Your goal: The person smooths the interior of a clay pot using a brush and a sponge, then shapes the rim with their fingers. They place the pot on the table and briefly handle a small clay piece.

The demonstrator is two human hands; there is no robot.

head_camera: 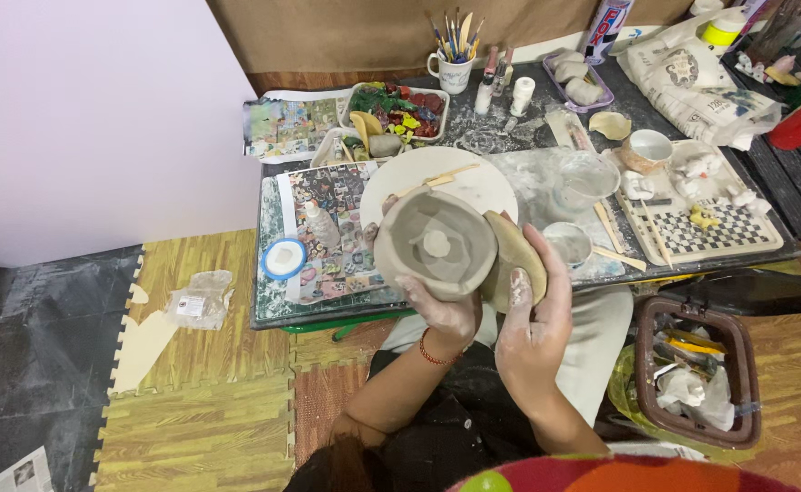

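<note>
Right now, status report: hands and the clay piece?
Left hand grips grey clay bowl from below. Right hand presses tan rib against its side. Nothing obstructing.

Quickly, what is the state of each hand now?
Left hand: closed on the grey clay bowl.
Right hand: closed on the bowl's side.

A clay bowl (434, 244) sits between the hands, just before a round board (473, 182) on the worktop (273, 305). A checkered tray (747, 232) lies right; a bin (697, 374) stands on the floor, right.
</note>
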